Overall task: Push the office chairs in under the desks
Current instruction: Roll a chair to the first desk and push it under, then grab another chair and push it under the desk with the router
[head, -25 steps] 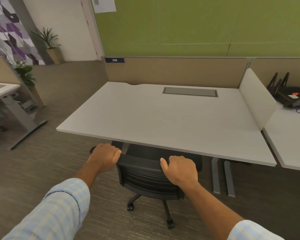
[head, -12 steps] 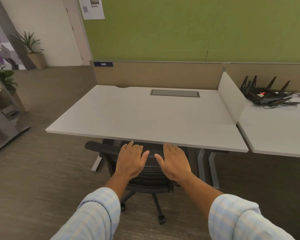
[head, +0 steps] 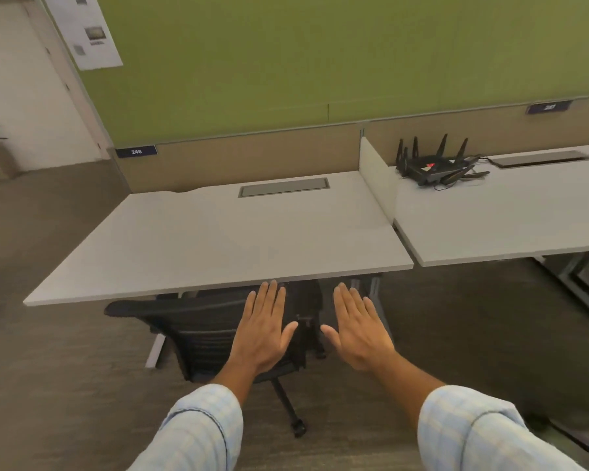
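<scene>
A black mesh office chair (head: 198, 331) stands tucked under the front edge of a white desk (head: 225, 239), its backrest just below the desktop and one castor leg sticking out toward me. My left hand (head: 264, 329) is flat and open, fingers together, in front of the right part of the backrest. My right hand (head: 357, 329) is also flat and open, to the right of the chair, over the carpet. Whether either palm touches the chair I cannot tell. Neither hand holds anything.
A second white desk (head: 510, 219) adjoins on the right behind a low white divider (head: 376, 178), with a black router (head: 432, 164) and cables on it. A beige partition and green wall stand behind. Grey desk legs (head: 585, 294) stand at right. Carpet surrounds.
My hands let go of the backrest top and flattened out; the right hand has slid off to the chair's right. The view has swung right, showing more of the second desk.
</scene>
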{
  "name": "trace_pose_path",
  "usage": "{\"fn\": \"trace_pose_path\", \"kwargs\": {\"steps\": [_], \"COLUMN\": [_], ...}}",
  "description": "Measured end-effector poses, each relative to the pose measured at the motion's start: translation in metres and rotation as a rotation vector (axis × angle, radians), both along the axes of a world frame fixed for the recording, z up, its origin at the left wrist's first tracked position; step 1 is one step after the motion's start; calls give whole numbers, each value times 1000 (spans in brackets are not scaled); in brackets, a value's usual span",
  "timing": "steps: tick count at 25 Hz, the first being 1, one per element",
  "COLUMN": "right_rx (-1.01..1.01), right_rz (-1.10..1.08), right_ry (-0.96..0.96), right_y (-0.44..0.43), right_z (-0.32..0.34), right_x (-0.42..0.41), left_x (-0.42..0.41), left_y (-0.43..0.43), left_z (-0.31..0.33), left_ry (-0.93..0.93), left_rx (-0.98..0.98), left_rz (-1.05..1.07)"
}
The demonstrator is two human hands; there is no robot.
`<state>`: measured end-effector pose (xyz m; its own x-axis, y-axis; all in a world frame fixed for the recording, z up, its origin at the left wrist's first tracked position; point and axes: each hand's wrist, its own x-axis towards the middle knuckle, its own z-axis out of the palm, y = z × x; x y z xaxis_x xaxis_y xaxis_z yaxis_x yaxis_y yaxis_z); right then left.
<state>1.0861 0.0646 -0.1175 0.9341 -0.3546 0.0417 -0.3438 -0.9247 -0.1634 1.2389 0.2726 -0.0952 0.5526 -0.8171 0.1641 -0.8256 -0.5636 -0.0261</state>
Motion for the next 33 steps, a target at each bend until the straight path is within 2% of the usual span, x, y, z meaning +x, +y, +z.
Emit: {"fn": "trace_pose_path", "kwargs": {"steps": [7, 17, 19, 26, 33], "right_rx": [-6, -21, -35, -143, -209], "right_rz": [-219, -604, -666, -1013, -1233], "right_ry": [-29, -62, -74, -80, -61], "right_y": [-82, -170, -181, -192, -200], "right_z": [7, 12, 13, 6, 15], "right_x": [-163, -467, -522, -725, -852], "left_x": [-137, -413, -464, -655, -796], "left_y": [-121, -287, -310, -393, -453], "left_z": [-3, -2, -8, -19, -2], "left_ry": [34, 80, 91, 131, 178], "left_rx": [45, -9, -50, 2, -50], "left_rz": [-184, -549, -603, -938, -1155]}}
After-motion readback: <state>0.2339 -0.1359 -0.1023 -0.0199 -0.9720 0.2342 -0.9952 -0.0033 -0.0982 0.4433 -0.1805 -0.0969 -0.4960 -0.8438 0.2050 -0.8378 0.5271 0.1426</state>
